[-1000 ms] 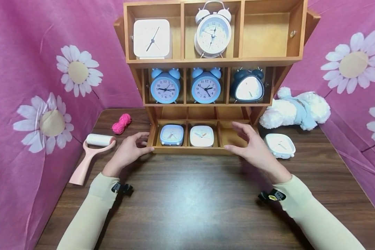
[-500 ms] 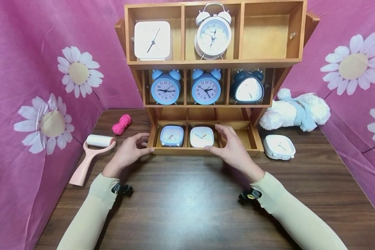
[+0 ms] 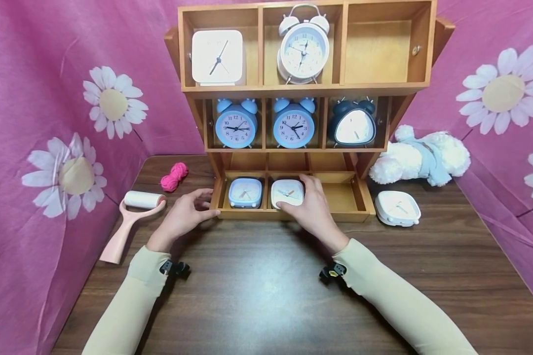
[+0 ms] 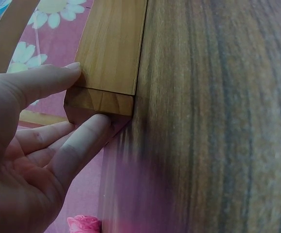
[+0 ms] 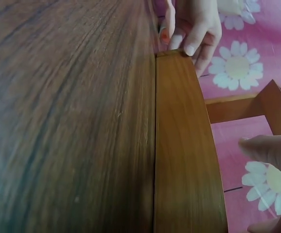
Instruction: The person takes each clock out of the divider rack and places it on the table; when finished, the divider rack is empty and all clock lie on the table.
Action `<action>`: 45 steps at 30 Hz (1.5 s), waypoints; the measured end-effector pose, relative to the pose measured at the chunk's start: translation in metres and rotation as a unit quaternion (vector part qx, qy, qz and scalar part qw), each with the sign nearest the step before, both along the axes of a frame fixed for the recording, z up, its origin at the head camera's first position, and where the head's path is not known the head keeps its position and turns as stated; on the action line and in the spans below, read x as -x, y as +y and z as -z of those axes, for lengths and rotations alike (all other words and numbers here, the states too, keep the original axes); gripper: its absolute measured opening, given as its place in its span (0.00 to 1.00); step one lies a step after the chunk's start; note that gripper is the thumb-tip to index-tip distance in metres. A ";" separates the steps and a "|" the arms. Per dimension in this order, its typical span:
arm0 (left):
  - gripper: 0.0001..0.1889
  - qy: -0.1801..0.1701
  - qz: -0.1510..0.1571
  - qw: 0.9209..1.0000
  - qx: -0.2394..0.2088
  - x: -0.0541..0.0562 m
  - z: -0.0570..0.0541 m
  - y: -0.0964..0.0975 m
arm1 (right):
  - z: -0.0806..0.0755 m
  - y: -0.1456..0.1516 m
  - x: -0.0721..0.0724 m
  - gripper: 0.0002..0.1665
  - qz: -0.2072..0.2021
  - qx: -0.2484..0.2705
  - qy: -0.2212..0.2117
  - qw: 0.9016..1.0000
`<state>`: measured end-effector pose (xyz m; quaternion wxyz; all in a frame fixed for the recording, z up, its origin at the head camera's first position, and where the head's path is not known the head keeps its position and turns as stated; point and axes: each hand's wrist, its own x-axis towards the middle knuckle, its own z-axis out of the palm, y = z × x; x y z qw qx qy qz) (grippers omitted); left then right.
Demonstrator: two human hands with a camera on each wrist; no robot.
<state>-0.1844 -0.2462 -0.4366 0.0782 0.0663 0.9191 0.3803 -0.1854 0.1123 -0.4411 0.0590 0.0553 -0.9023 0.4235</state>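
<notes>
A low wooden shelf (image 3: 337, 217) with compartments stands at the back of the table. My left hand (image 3: 184, 214) touches its front left corner, thumb at the front face and fingers along the end; in the left wrist view the fingers (image 4: 84, 145) look fairly straight. My right hand (image 3: 313, 212) spreads over the right side of a white square alarm clock (image 3: 287, 193) in the middle bottom compartment. Its thumb lies at the clock's front edge, the fingers toward the back right. Beside that clock, a blue square clock (image 3: 245, 193) lies in the left compartment.
Higher tiers hold a white square clock (image 3: 217, 56), a white twin-bell clock (image 3: 304, 51), two blue twin-bell clocks (image 3: 236, 128) and a dark one (image 3: 354, 126). Around the shelf are a white clock (image 3: 397, 208), plush toy (image 3: 419, 157), pink yarn (image 3: 174, 177) and lint roller (image 3: 124, 224).
My right hand has moved left from the right bottom compartment to the white clock in the middle one. The left hand has stayed at the shelf's corner.
</notes>
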 end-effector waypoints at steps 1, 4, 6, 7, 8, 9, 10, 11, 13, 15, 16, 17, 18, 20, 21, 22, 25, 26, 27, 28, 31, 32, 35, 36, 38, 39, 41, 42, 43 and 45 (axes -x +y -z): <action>0.38 0.000 0.001 1.000 -0.001 0.000 0.000 0.000 | 0.001 -0.002 0.001 0.65 0.004 -0.001 0.002 1.000; 0.38 0.000 0.002 1.000 -0.001 0.000 0.000 0.000 | 0.007 -0.006 0.004 0.66 0.011 -0.011 0.000 1.000; 0.38 0.002 0.001 1.000 -0.001 0.000 0.000 0.000 | 0.007 -0.008 0.006 0.68 0.009 -0.014 -0.013 1.000; 0.38 0.002 0.001 1.000 0.000 0.000 0.000 0.000 | 0.001 -0.011 0.003 0.67 0.006 -0.012 -0.029 0.999; 0.38 0.003 0.001 1.000 0.000 0.000 0.000 0.000 | 0.001 -0.012 0.004 0.68 0.004 -0.013 -0.037 0.999; 0.38 0.004 0.002 1.000 0.001 0.000 0.000 0.000 | 0.001 -0.013 0.005 0.68 0.003 -0.014 -0.042 0.999; 0.38 0.004 0.002 1.000 0.001 0.000 0.000 -0.001 | -0.005 -0.015 0.003 0.68 -0.001 -0.009 -0.052 0.999; 0.38 0.005 0.002 1.000 0.002 -0.001 0.000 -0.001 | -0.005 -0.015 0.003 0.69 0.000 -0.013 -0.056 0.998; 0.37 0.006 0.003 1.000 0.002 -0.001 0.000 -0.001 | 0.001 -0.015 0.007 0.69 0.003 -0.025 -0.053 0.998; 0.37 0.006 0.002 1.000 -0.001 -0.001 0.000 -0.001 | 0.005 -0.015 0.010 0.69 0.005 -0.037 -0.050 0.998; 0.37 0.006 0.001 1.000 -0.003 -0.002 0.000 -0.001 | 0.005 -0.016 0.011 0.68 0.006 -0.041 -0.050 0.998; 0.37 0.006 0.001 1.000 -0.004 -0.002 0.000 -0.001 | 0.004 -0.016 0.011 0.68 0.006 -0.045 -0.053 0.998; 0.37 0.007 0.001 1.000 -0.006 -0.002 0.000 0.000 | 0.004 -0.017 0.012 0.68 0.007 -0.047 -0.053 0.997; 0.37 0.009 0.001 1.000 -0.007 -0.002 0.000 0.000 | -0.002 -0.018 0.011 0.68 0.003 -0.050 -0.065 0.997; 0.37 0.010 0.001 1.000 -0.007 -0.002 0.000 0.000 | -0.007 -0.019 0.009 0.68 0.000 -0.049 -0.073 0.996; 0.37 0.010 0.001 1.000 -0.006 -0.002 0.000 0.000 | -0.004 -0.019 0.011 0.68 0.005 -0.050 -0.071 0.996; 0.37 0.010 0.002 1.000 -0.004 -0.002 0.001 -0.001 | 0.014 -0.016 0.023 0.72 0.003 -0.064 -0.067 0.996; 0.37 0.009 0.001 1.000 -0.004 -0.002 0.001 -0.001 | 0.012 -0.017 0.023 0.72 0.002 -0.069 -0.069 0.995; 0.37 0.007 0.001 1.000 -0.005 -0.002 0.001 -0.001 | 0.012 -0.017 0.024 0.73 0.001 -0.072 -0.069 0.995; 0.37 0.006 0.001 1.000 -0.005 -0.002 0.001 -0.001 | 0.023 -0.014 0.030 0.74 -0.003 -0.076 -0.063 0.995; 0.37 0.005 0.000 1.000 -0.007 -0.002 0.001 -0.001 | 0.012 -0.016 0.029 0.74 -0.012 -0.087 -0.083 0.993; 0.37 0.004 0.000 1.000 -0.007 -0.002 0.001 -0.001 | 0.009 -0.017 0.028 0.73 -0.010 -0.088 -0.087 0.992; 0.37 0.005 0.001 1.000 -0.007 -0.002 0.001 -0.001 | 0.012 -0.019 0.032 0.76 -0.004 -0.098 -0.098 0.990; 0.37 0.006 0.001 1.000 -0.007 -0.001 0.001 -0.001 | 0.018 -0.018 0.036 0.77 0.000 -0.100 -0.099 0.990; 0.37 0.006 0.001 1.000 -0.008 -0.001 0.001 -0.001 | 0.030 -0.018 0.044 0.80 0.006 -0.112 -0.093 0.989; 0.37 0.006 0.001 1.000 -0.009 -0.001 0.001 -0.001 | 0.030 -0.018 0.045 0.80 0.004 -0.119 -0.097 0.988; 0.37 0.004 0.002 1.000 -0.010 -0.001 0.002 -0.001 | 0.041 -0.017 0.051 0.80 0.009 -0.123 -0.087 0.989; 0.37 0.003 0.002 1.000 -0.011 -0.001 0.002 -0.001 | 0.040 -0.018 0.051 0.80 0.009 -0.125 -0.088 0.988; 0.37 0.002 0.001 1.000 -0.011 0.000 0.002 -0.001 | 0.041 -0.018 0.052 0.79 0.010 -0.128 -0.084 0.988; 0.37 0.001 0.001 1.000 -0.011 0.000 0.002 -0.001 | 0.041 -0.019 0.051 0.78 0.014 -0.126 -0.078 0.989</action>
